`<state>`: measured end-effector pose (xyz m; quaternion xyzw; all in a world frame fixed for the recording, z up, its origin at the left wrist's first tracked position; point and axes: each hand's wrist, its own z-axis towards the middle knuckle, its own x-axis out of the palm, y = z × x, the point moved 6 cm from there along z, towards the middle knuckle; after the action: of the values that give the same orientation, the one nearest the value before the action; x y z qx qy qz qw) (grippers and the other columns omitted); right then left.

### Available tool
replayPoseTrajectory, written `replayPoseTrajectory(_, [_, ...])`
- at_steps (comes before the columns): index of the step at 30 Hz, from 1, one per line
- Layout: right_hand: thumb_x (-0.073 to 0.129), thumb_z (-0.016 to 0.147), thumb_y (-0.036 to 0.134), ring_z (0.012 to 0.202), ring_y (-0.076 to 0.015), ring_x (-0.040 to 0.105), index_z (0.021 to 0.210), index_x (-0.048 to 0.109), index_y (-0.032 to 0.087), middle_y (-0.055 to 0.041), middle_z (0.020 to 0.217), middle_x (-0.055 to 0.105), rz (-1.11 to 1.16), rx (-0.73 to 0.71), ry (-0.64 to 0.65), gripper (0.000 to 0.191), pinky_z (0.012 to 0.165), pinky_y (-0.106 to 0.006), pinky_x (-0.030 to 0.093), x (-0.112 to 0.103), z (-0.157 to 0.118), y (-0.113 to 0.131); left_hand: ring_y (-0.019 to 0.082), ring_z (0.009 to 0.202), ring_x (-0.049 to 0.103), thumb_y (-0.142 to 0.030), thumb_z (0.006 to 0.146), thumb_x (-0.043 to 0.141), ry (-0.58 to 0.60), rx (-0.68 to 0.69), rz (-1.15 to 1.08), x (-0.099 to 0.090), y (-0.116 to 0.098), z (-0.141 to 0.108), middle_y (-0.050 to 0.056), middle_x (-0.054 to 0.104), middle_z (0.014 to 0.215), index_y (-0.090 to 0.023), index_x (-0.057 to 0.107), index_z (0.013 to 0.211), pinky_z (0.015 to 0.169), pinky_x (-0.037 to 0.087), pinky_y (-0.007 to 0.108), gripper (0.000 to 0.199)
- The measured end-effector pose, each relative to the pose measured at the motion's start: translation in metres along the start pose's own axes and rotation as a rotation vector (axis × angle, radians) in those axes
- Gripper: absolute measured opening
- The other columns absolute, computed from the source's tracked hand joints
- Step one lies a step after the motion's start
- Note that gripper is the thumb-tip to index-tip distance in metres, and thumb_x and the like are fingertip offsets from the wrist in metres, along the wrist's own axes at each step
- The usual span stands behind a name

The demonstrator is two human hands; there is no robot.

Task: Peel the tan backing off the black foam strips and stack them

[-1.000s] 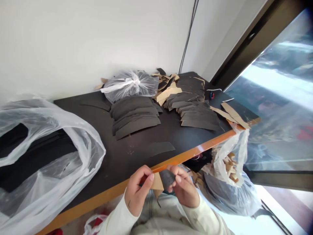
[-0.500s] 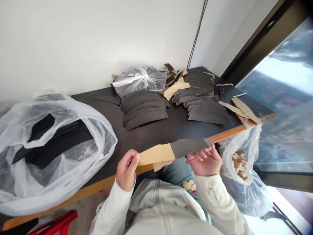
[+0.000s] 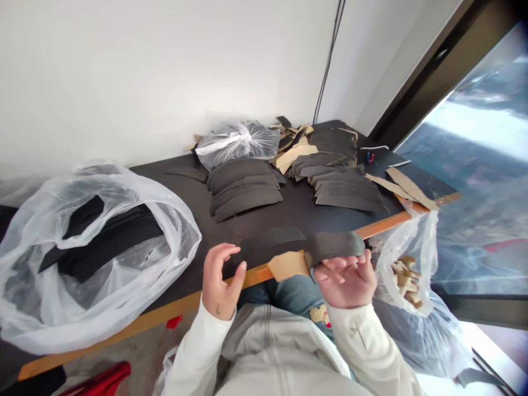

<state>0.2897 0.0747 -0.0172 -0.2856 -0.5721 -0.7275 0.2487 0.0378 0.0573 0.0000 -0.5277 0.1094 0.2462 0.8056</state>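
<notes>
My left hand (image 3: 223, 281) hovers at the table's front edge, thumb and fingers apart, holding nothing. On the right, my right hand (image 3: 345, 278) grips a dark curved strip (image 3: 336, 246) between thumb and fingers, palm up. A tan piece (image 3: 290, 266) hangs beside the strip's left end; whether the two are joined I cannot tell. Another dark piece (image 3: 284, 236) lies on the table just behind. Farther back sit a fanned stack of dark pieces (image 3: 247, 190) and a second fanned stack (image 3: 346, 187) to its right.
A large open plastic bag (image 3: 181, 231) with black pieces covers the table's left part. Behind the stacks are a tied clear bag (image 3: 237, 144) and tan scraps (image 3: 297, 155). A bag of tan scraps (image 3: 406, 280) hangs at the right edge.
My left hand has let go of the tan end and opened. The strip in my right hand now looks shorter and blurred, and a dark piece shows on the table behind it.
</notes>
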Motion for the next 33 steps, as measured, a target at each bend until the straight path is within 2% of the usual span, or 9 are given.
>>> replayPoseTrajectory(3, [0.053,0.092,0.046,0.059,-0.0143,0.055,0.076,0.065,0.033,0.0015,0.057,0.054,0.120,0.032,0.234,0.024,0.038,-0.022,0.030,0.041,-0.017,-0.002,0.025,0.106,0.056,-0.022,0.078,0.067,0.046,0.212,-0.037,0.014,-0.041,-0.007,0.010,0.057,0.111,-0.021,0.057,0.108,0.091,0.047,0.041,0.032])
replayPoseTrajectory(5, [0.054,0.091,0.047,0.063,-0.0150,0.057,0.077,0.064,0.029,0.0008,0.060,0.056,0.104,0.040,0.423,0.025,0.045,-0.023,0.038,0.067,-0.028,-0.002,0.025,0.099,0.058,-0.024,0.075,0.068,0.091,0.257,-0.122,0.026,-0.058,-0.011,0.010,0.059,0.107,-0.022,0.055,0.108,0.086,0.049,0.041,0.036])
replayPoseTrajectory(11, [0.064,0.087,0.034,0.073,-0.0145,0.061,0.073,0.060,0.021,-0.0019,0.069,0.062,-0.312,-0.069,0.678,0.020,0.074,-0.029,0.051,0.100,-0.037,0.006,0.021,0.078,0.060,-0.023,0.081,0.063,0.072,0.128,-0.317,0.046,-0.049,-0.008,0.005,0.060,0.086,-0.024,0.055,0.086,0.072,0.050,0.036,0.010])
replayPoseTrajectory(15, [0.063,0.088,0.039,0.069,-0.0127,0.065,0.073,0.060,0.019,-0.0043,0.069,0.067,-0.472,-0.023,0.869,0.025,0.068,-0.021,0.051,0.102,-0.040,-0.003,0.019,0.084,0.058,-0.016,0.085,0.059,0.037,0.158,-0.402,0.043,-0.034,-0.002,0.003,0.057,0.087,-0.022,0.055,0.090,0.075,0.049,0.034,0.008])
replayPoseTrajectory(20, [0.062,0.082,0.056,0.065,-0.0139,0.064,0.080,0.067,0.019,-0.0047,0.075,0.071,-0.803,-0.065,1.059,0.038,0.061,-0.023,0.047,0.072,-0.037,-0.014,0.021,0.088,0.057,-0.013,0.083,0.060,-0.023,0.323,-0.305,0.030,-0.020,0.007,0.004,0.057,0.091,-0.020,0.055,0.093,0.078,0.049,0.038,0.014])
replayPoseTrajectory(22, [0.063,0.083,0.053,0.068,-0.0135,0.063,0.084,0.068,0.020,-0.0041,0.077,0.070,-0.904,-0.031,0.965,0.033,0.064,-0.023,0.047,0.054,-0.023,-0.006,0.021,0.089,0.058,-0.012,0.082,0.063,-0.055,0.368,-0.196,0.023,-0.017,0.012,0.004,0.058,0.092,-0.020,0.056,0.093,0.079,0.050,0.039,0.015])
replayPoseTrajectory(26, [0.053,0.086,0.062,0.079,-0.0151,0.061,0.095,0.066,0.020,-0.0056,0.088,0.067,-0.952,0.001,0.453,0.045,0.072,-0.026,0.048,0.026,0.010,0.022,0.021,0.092,0.062,-0.016,0.088,0.056,0.071,0.613,0.019,0.025,-0.036,0.016,0.005,0.063,0.091,-0.021,0.062,0.090,0.077,0.054,0.038,0.007])
replayPoseTrajectory(29, [0.045,0.087,0.068,0.080,-0.0173,0.059,0.095,0.063,0.018,-0.0064,0.089,0.063,-1.015,0.093,0.368,0.053,0.071,-0.030,0.048,0.026,0.014,0.016,0.018,0.091,0.063,-0.011,0.089,0.055,0.119,0.797,0.111,0.033,-0.057,0.010,0.003,0.065,0.087,-0.021,0.064,0.085,0.077,0.055,0.033,0.014])
replayPoseTrajectory(33, [0.063,0.083,0.047,0.075,-0.0162,0.058,0.095,0.059,0.018,-0.0037,0.085,0.063,-1.169,0.195,0.234,0.032,0.068,-0.029,0.048,0.022,0.010,-0.002,0.016,0.093,0.061,-0.007,0.085,0.060,0.104,0.865,0.141,0.041,-0.070,0.001,0.002,0.062,0.088,-0.021,0.064,0.084,0.080,0.055,0.031,0.014])
